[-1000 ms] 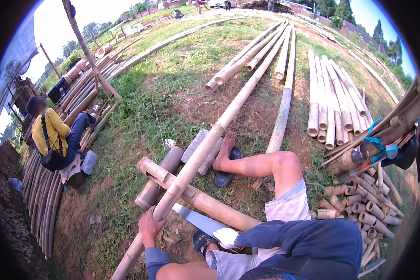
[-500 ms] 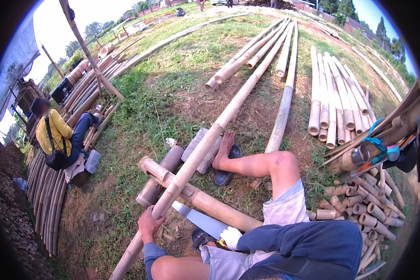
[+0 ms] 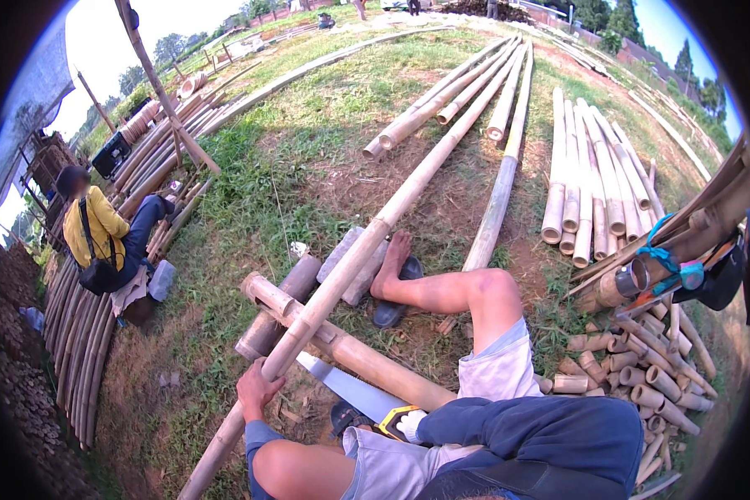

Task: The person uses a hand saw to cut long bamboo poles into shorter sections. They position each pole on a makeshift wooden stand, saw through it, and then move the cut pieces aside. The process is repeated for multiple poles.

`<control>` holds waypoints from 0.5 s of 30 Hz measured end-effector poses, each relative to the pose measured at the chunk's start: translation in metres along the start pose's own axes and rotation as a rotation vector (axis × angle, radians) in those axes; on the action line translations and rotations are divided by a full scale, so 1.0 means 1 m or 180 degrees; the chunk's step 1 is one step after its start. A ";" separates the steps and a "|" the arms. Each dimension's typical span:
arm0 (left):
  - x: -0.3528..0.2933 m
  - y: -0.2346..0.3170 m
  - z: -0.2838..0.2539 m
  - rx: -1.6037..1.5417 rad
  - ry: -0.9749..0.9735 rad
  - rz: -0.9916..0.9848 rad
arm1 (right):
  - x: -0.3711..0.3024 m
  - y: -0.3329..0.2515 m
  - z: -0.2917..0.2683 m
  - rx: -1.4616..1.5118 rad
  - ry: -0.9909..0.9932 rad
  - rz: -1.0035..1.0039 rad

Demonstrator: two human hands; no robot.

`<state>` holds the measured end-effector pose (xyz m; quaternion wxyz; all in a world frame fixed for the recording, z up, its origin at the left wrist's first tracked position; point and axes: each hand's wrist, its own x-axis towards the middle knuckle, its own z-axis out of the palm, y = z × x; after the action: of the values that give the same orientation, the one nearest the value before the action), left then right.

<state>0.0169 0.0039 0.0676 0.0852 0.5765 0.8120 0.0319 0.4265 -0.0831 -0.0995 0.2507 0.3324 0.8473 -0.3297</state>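
My left hand (image 3: 257, 388) grips a long bamboo pole (image 3: 392, 208) near its close end. The pole runs from lower left far up to the right and rests across a thicker bamboo log (image 3: 342, 350). My right hand (image 3: 408, 425), in a white glove, holds a hand saw (image 3: 350, 392) by its yellow and black handle. The saw's blade points up-left, its tip against the long pole just above my left hand. My bare leg (image 3: 450, 292) stretches forward, the foot by a dark sandal (image 3: 396, 296).
A grey block (image 3: 354, 267) and a short log (image 3: 279, 312) lie under the pole. Short cut bamboo pieces (image 3: 642, 375) are heaped at the right, long poles (image 3: 592, 175) beyond. A person in a yellow top (image 3: 100, 237) sits at the left beside stacked poles (image 3: 75, 350).
The saw has slid forward, up-left, so its tip now meets the pole. My left hand keeps its grip in the same spot.
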 end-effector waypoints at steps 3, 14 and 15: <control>0.000 -0.002 -0.001 -0.0041 0.0027 0.0029 | 0.006 0.007 0.010 -0.0256 0.0063 -0.0188; 0.005 0.022 0.004 -0.0109 -0.0021 0.0195 | -0.012 0.039 -0.002 0.0701 0.0234 -0.0822; 0.000 0.010 0.004 -0.0035 -0.0050 0.0121 | -0.021 0.010 -0.018 0.1439 0.0021 -0.0354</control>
<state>0.0269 0.0071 0.0651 0.0941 0.5916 0.8000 0.0335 0.4435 -0.0728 -0.0782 0.1485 0.3339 0.7697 -0.5234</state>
